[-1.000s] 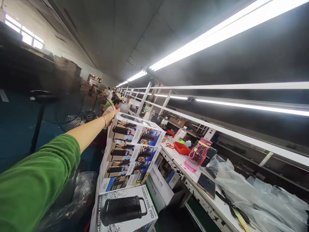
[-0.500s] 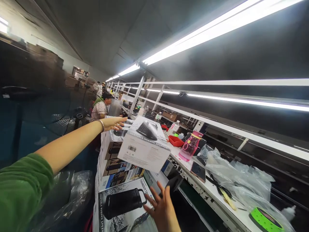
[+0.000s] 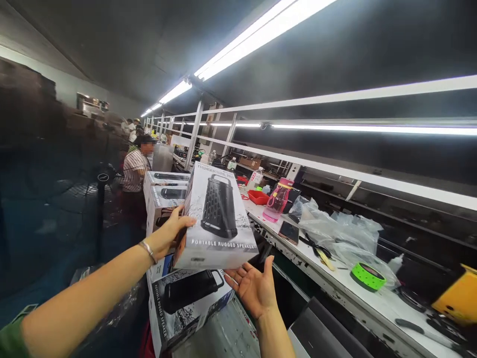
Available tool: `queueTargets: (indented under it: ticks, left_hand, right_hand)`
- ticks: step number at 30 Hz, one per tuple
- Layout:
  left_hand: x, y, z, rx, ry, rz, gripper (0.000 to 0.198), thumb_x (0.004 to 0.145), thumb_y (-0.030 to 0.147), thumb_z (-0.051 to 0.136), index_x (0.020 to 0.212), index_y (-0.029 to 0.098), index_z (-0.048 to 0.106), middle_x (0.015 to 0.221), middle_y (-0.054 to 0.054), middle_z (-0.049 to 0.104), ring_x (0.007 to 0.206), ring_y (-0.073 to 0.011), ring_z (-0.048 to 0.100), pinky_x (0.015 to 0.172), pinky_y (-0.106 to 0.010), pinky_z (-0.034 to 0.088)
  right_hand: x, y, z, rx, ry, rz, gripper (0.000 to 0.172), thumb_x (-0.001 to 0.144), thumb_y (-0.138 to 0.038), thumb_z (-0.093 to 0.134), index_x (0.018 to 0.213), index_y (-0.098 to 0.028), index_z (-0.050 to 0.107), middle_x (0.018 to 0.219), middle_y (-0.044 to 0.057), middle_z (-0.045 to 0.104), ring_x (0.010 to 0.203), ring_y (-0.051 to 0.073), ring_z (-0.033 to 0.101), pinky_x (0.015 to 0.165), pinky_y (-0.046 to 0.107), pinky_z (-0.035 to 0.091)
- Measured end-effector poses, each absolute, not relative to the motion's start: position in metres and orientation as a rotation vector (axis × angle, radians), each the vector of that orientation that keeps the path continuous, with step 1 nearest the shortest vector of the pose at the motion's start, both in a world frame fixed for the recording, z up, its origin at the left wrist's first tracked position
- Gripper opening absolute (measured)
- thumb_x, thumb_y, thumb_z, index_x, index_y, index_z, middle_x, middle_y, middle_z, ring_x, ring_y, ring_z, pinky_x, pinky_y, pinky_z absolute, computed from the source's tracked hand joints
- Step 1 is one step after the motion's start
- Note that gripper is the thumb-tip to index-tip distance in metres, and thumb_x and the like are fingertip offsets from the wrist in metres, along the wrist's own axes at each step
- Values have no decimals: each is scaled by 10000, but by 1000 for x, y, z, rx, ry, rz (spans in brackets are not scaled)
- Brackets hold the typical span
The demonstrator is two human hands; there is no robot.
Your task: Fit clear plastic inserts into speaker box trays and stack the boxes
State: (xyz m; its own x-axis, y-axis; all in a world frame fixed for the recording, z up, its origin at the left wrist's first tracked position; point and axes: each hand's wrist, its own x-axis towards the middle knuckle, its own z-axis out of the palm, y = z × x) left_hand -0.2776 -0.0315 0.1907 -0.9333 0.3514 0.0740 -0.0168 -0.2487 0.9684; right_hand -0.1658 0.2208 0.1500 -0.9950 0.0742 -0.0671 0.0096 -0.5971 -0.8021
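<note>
A white speaker box [image 3: 219,206] with a black portable speaker printed on its face is tilted toward me above the stack. My left hand [image 3: 173,229] grips its left side, thumb over the front face and the other fingers partly hidden along the side. Palm up, my right hand [image 3: 255,288] is open just below the box's lower edge; whether its fingertips touch the box I cannot tell. Beneath lies another speaker box [image 3: 194,293], showing a black speaker with a handle. More speaker boxes [image 3: 169,194] are stacked behind my left hand.
A white workbench [image 3: 339,283] on the right bears a pink bottle [image 3: 278,200], a phone [image 3: 288,232], scissors [image 3: 316,244], plastic bags [image 3: 335,223] and a green tape roll [image 3: 368,276]. A fan [image 3: 102,177] stands at left. A person in a striped shirt [image 3: 134,166] is beyond the boxes.
The upper box has turned so its printed face points toward me. My left hand has come down from above the stack onto its left side. My right hand has turned palm up beneath it.
</note>
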Motion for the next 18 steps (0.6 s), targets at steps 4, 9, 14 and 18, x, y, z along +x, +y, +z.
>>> queueTargets:
  ticks: [4, 9, 14, 18]
  left_hand:
    - [-229, -28, 114, 694, 1574, 2198, 1083, 602, 493, 746, 1479, 373, 122, 1538, -75, 285, 1306, -357, 418, 1019, -469, 409]
    - [-196, -3, 22, 540, 1224, 1851, 1072, 645, 616, 710, 1475, 321, 99, 1472, -99, 408, 1309, -325, 436, 1090, -459, 348]
    - [-184, 58, -48, 386, 1312, 1613, 1000, 639, 542, 742, 1421, 204, 219, 1338, -145, 544, 1163, -322, 568, 1013, -431, 422]
    - [-165, 95, -82, 435, 1375, 1462, 1063, 582, 596, 750, 1428, 207, 236, 1297, -141, 577, 1177, -354, 552, 987, -479, 435]
  right_hand:
    - [-115, 232, 112, -153, -1414, 2691, 703, 731, -756, 532, 1149, -197, 616, 1039, 109, 704, 906, 273, 651, 864, 447, 483]
    - [-40, 221, 37, -478, -1333, 2512, 740, 622, -278, 783, 1302, -212, 499, 1017, 83, 716, 866, 287, 671, 800, 422, 507]
    - [12, 216, -40, -724, -1025, 2378, 712, 632, -263, 743, 1293, -178, 491, 1018, 97, 720, 914, 300, 674, 797, 425, 520]
    - [56, 239, -73, -917, -878, 2314, 534, 666, -412, 762, 1138, -211, 611, 1094, 68, 706, 1013, 290, 648, 854, 412, 513]
